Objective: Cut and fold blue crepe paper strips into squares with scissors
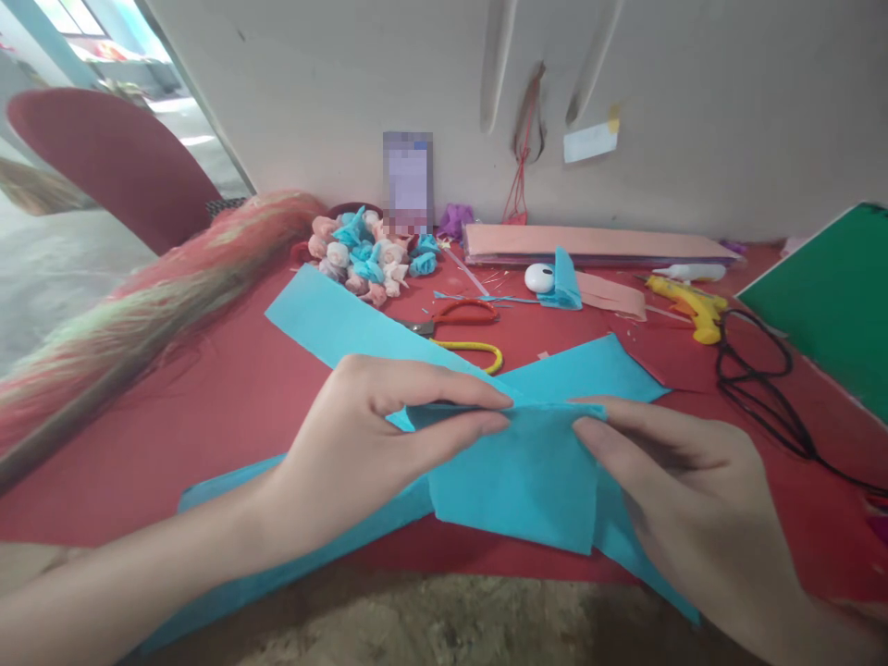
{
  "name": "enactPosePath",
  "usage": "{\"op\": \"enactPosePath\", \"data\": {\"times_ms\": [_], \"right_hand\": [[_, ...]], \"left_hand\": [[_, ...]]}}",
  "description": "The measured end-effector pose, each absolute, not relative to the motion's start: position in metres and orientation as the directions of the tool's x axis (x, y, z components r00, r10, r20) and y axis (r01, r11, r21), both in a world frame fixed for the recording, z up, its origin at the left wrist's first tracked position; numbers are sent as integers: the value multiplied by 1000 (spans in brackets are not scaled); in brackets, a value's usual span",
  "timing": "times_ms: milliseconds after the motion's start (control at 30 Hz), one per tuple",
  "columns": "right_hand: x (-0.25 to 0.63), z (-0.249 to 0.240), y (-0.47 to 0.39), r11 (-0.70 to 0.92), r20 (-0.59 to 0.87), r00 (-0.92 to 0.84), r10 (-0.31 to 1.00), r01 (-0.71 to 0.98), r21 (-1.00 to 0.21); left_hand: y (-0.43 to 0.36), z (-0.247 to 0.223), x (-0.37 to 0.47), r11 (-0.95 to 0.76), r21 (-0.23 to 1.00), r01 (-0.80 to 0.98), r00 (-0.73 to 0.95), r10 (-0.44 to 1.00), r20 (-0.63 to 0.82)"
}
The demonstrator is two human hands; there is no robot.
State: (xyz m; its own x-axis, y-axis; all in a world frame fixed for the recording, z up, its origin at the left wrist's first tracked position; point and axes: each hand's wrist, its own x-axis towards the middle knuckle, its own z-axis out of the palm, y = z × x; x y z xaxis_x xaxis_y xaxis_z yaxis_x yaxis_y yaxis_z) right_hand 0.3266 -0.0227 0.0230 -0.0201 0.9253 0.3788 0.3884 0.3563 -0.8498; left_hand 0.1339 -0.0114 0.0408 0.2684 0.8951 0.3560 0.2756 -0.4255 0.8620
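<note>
Head view shows both hands pinching the upper edge of a blue paper piece (pixel 517 490), which hangs between them, folded over at the top. The left hand (pixel 375 435) nips the edge between thumb and forefinger; the right hand (pixel 694 472) grips the corner on its own side with thumb in front and fingers behind. Under and around both hands, longer blue strips (pixel 347 319) lie across the red worktop (pixel 242 388). Just beyond the left hand's fingertips are scissors (pixel 450 345) with 1 red and 1 yellow handle; farther off sits a cluster of paper flowers (pixel 364 259). Beyond the right hand lies a yellow glue gun (pixel 690 305), with a black cord (pixel 770 398) looping nearer that hand. Well ahead of the hands, a stack of peach paper (pixel 597 242) rests near the wall (pixel 333 92). To the right hand's outer side stands a green board (pixel 832 305).
</note>
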Motion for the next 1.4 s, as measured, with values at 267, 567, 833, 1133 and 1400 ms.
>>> {"op": "enactPosePath", "data": {"times_ms": [267,567,833,1133,1400], "right_hand": [[325,23,-22,179,198,75,977,211,-961],[329,9,-16,40,46,113,993,54,-998],[335,22,-6,240,168,-212,963,381,-893],[334,21,-8,540,297,-490,819,487,-686],[334,15,-12,664,368,-563,740,524,-533]], "left_hand": [[-10,39,135,-398,852,340,231,913,335],[-4,37,133,-379,876,299,155,925,348],[0,35,133,-306,901,306,207,946,250],[-8,28,141,-203,919,337,359,930,74],[-5,24,141,-140,907,396,437,898,-52]]}}
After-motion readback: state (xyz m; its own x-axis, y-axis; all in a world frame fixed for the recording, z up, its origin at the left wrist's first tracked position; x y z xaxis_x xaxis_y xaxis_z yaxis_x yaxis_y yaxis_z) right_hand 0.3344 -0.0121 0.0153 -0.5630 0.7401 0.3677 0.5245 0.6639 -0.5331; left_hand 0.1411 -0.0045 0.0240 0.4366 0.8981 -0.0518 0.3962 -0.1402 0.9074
